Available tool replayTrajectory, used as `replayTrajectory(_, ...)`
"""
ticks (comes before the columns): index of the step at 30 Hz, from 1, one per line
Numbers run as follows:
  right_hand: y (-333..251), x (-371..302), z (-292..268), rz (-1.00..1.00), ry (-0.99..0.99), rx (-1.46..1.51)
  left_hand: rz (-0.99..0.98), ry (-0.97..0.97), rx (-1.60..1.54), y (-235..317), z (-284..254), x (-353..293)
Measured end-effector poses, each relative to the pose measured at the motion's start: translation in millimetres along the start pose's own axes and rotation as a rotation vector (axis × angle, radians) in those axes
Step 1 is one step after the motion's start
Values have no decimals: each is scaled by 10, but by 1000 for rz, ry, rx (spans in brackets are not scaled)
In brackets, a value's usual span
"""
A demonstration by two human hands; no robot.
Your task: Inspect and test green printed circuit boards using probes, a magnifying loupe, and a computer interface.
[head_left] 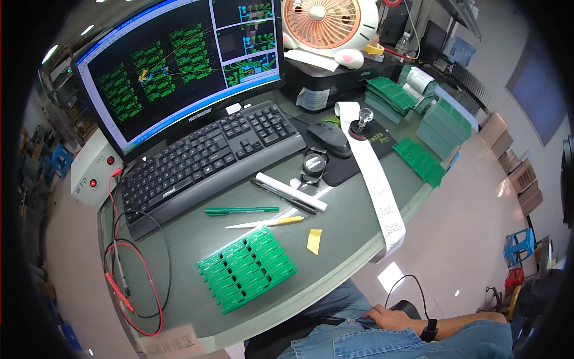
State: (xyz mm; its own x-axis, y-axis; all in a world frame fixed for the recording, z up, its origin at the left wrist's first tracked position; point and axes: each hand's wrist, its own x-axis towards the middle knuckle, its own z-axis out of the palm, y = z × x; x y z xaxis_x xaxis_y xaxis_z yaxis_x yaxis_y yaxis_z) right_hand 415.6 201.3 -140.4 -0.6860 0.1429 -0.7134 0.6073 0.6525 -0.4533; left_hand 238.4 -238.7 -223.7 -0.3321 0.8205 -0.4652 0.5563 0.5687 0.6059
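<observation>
My right hand (pixel 388 318) rests low on the blue denim over my lap (pixel 341 308), its fingers loosely laid on the cloth with nothing seen in them. A black band circles that wrist. Just beyond the hand sits a dark rounded object (pixel 406 309) with a thin black cable; its kind is unclear. My left hand is out of sight. On the desk (pixel 317 272) in front of me lies a panel of green circuit boards (pixel 246 269). Above it are a green pen (pixel 241 210), a white-and-yellow pen-like tool (pixel 263 222) and a yellow paper scrap (pixel 314 242).
A monitor (pixel 161 72) with board layouts stands behind a black keyboard (pixel 215 152). Red and black test leads (pixel 122 293) coil at the left. A mouse (pixel 329 139), a paper strip (pixel 379 191) hanging over the edge, stacked green boards (pixel 445 128) and a fan (pixel 320 24) occupy the right.
</observation>
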Motion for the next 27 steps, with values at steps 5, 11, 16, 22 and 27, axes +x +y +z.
replayTrajectory(5,174,-264,488,305,145,-67,65,-2,35,-294,354,5)
replayTrajectory(11,313,-332,541,354,64,-12,111,-22,109,-649,716,-147)
replayTrajectory(16,362,-349,524,364,-22,31,127,-16,174,-924,996,-311)
replayTrajectory(22,392,-323,586,349,-122,105,133,-12,281,-1286,1198,-593)
replayTrajectory(27,455,-288,623,329,-207,171,135,-10,376,-1570,1326,-797)
